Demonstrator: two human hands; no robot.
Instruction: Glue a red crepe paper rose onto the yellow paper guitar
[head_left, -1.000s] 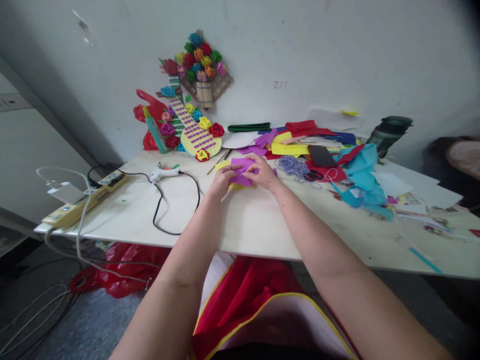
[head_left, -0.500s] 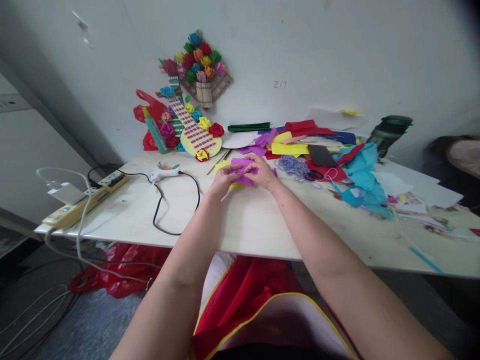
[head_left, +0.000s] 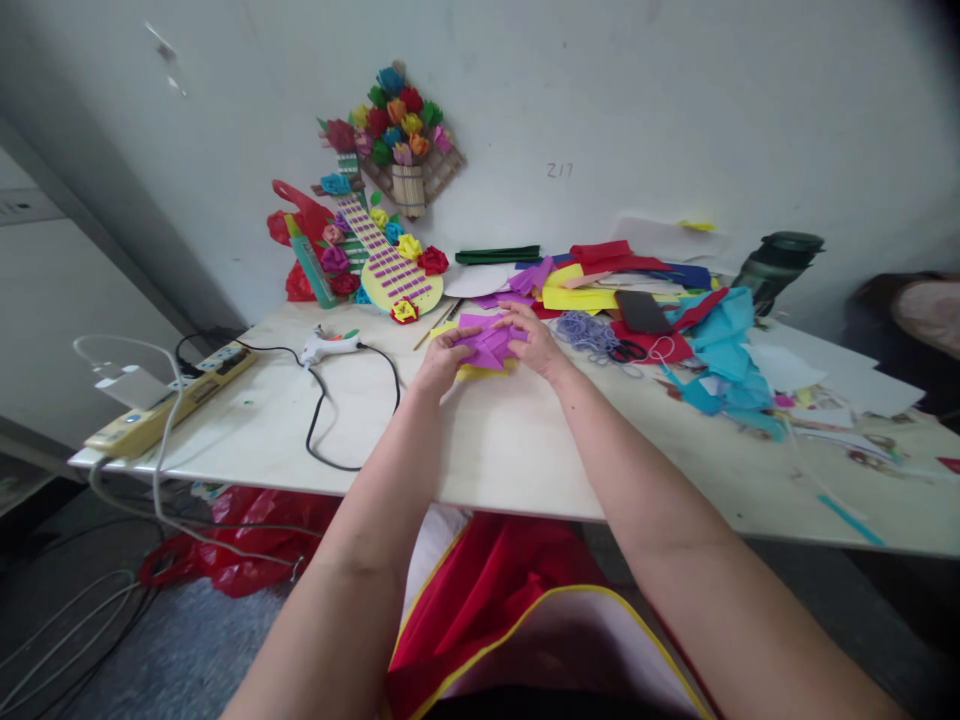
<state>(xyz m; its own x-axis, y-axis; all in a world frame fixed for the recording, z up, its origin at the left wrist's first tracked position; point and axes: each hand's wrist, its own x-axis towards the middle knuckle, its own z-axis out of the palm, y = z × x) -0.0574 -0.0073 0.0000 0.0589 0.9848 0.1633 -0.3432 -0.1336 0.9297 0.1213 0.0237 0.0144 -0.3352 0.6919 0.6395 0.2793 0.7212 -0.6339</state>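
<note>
Between my two hands, above the white table (head_left: pixel 322 390), is a piece of purple crepe paper (head_left: pixel 489 343), creased and spread. My left hand (head_left: pixel 442 362) pinches its left edge with thumb and fingers. On the opposite edge, my right hand (head_left: pixel 534 345) grips the paper in the same way. Yellow paper (head_left: pixel 484 372) lies on the table beneath the purple piece, partly covered by it and my hands. Just right of my right hand sits a tangle of lavender yarn (head_left: pixel 589 332), with black-handled scissors (head_left: pixel 628 351) against it.
A white glue gun (head_left: pixel 330 346) with a looping black cord lies left, near a power strip (head_left: pixel 172 405). Behind stand a flower-decorated paper guitar (head_left: pixel 401 275) and a glue bottle (head_left: pixel 311 265). Coloured paper (head_left: pixel 577 290), blue crepe scraps (head_left: pixel 731 345) and a dark bottle (head_left: pixel 780 268) are at right.
My hands have moved slightly apart, the right one shifting right. The purple paper between them is now spread wider and shows more of its surface.
</note>
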